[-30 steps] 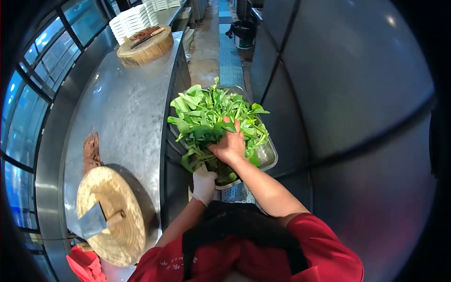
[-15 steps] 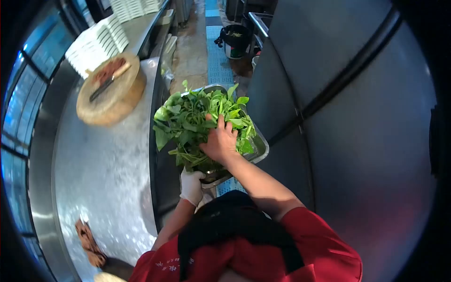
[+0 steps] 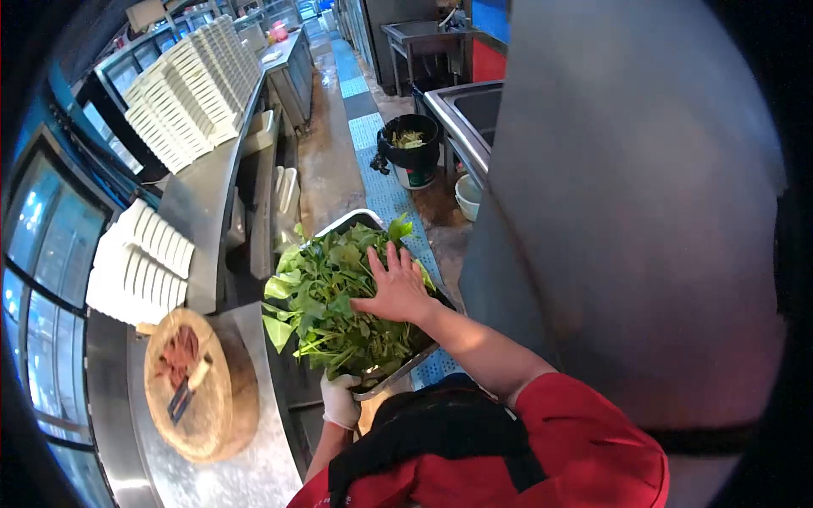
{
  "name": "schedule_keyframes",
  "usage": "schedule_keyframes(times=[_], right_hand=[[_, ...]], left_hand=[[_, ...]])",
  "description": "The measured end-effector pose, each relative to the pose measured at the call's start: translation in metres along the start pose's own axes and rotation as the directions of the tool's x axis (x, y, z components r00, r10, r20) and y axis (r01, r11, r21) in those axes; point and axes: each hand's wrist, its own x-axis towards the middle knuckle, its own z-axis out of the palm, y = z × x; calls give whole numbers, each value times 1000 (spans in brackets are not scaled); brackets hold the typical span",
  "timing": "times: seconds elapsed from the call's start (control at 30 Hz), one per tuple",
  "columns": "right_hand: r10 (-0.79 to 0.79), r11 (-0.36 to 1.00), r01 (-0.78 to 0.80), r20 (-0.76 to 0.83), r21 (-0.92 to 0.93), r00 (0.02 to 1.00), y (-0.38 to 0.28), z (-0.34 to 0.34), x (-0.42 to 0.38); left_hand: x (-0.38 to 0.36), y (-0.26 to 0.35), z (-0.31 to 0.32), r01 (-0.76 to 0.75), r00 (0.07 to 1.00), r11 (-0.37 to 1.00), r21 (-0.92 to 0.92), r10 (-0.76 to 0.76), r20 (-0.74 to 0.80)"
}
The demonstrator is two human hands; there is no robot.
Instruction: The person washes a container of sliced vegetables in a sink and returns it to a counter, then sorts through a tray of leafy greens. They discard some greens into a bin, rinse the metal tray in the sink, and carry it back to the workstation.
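Note:
A metal tray [image 3: 412,361] heaped with leafy greens [image 3: 339,284] is held in front of my body. My left hand [image 3: 340,400], in a white glove, grips the tray's near left corner, its fingers partly hidden under the rim. My bare right hand [image 3: 396,288] lies on top of the greens with its fingers spread. To the left, a round wooden chopping block [image 3: 241,398] carries chopped reddish meat [image 3: 178,356] and a knife [image 3: 188,391].
Stacks of white containers [image 3: 182,97] line the left counter [image 3: 199,195]. Ahead on the floor stands a black-lined bin [image 3: 411,157] beside a blue mat strip [image 3: 351,85]. A metal sink [image 3: 457,127] and a tall steel cabinet [image 3: 627,212] bound the right side.
My view has moved forward and tilted up along the aisle, so the chopping block now appears nearer. The tray is still in my left hand; my right hand's fingers look more spread on the greens.

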Motion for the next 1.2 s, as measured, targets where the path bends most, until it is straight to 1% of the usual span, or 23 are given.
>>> schedule_keyframes(times=[0.03,0.2,0.37,0.47,0.5,0.53,0.57,0.6,0.63,0.67,0.73,0.77,0.8,0.87,0.9,0.97,1.0,1.03,1.07,1.1,1.13,1.17,1.2], right_hand=[[19,1000,-18,100,-3,995,8,0,27],[61,998,-61,168,-8,984,40,36,143],[163,957,-230,330,175,930,60,46,270],[120,904,-241,333,353,935,76,46,349],[73,903,-199,322,380,944,76,41,371],[26,896,-157,304,415,952,71,34,384],[49,901,-212,396,379,917,63,13,400],[70,904,-215,367,370,927,67,28,417],[106,934,-223,379,279,919,70,34,435],[141,957,-226,386,184,912,73,39,452],[106,977,-164,354,139,929,79,12,490],[112,987,-139,270,85,956,86,27,513],[116,988,-133,180,85,977,102,37,538],[401,860,-392,43,326,915,127,53,577],[405,855,-396,46,333,913,142,55,598],[199,949,-187,-24,254,980,177,59,645],[81,992,-74,-68,102,994,190,66,669],[93,990,-76,-141,120,986,203,73,690],[109,988,-83,-211,131,971,219,80,711],[139,985,-113,-208,134,968,239,86,737],[231,871,-86,-249,483,940,261,98,759],[335,641,-28,-247,767,909,280,113,775],[206,889,12,-421,458,883,317,169,792]], left_hand=[[21,3,4,7,1000,1000,-3,-8,-5],[139,24,29,-76,996,993,88,79,-34],[285,39,25,-120,992,960,253,109,55],[349,64,56,-4,985,992,128,26,-169],[372,79,61,-36,998,973,227,47,-42],[404,61,44,66,994,984,166,-50,-101],[445,46,21,-31,999,858,513,10,43],[477,31,-7,-164,980,615,772,10,200],[478,78,48,124,990,760,638,-139,-27],[511,51,29,20,999,811,585,-35,15],[541,83,76,10,999,836,548,-31,28],[558,97,80,-11,997,696,718,-51,65],[577,101,94,-7,997,693,721,-52,60],[615,101,123,113,994,889,445,-105,-42],[641,99,130,155,988,886,438,-150,-46],[683,107,158,138,990,881,452,-108,-91],[703,118,172,114,990,883,456,-60,-131],[726,121,181,-70,997,864,498,82,-2],[755,117,179,-39,999,859,510,45,1],[785,110,178,-108,993,857,504,114,18],[808,112,197,-172,983,855,490,182,29],[827,117,210,-69,995,770,634,101,-14],[845,117,226,-152,984,711,686,175,37]])
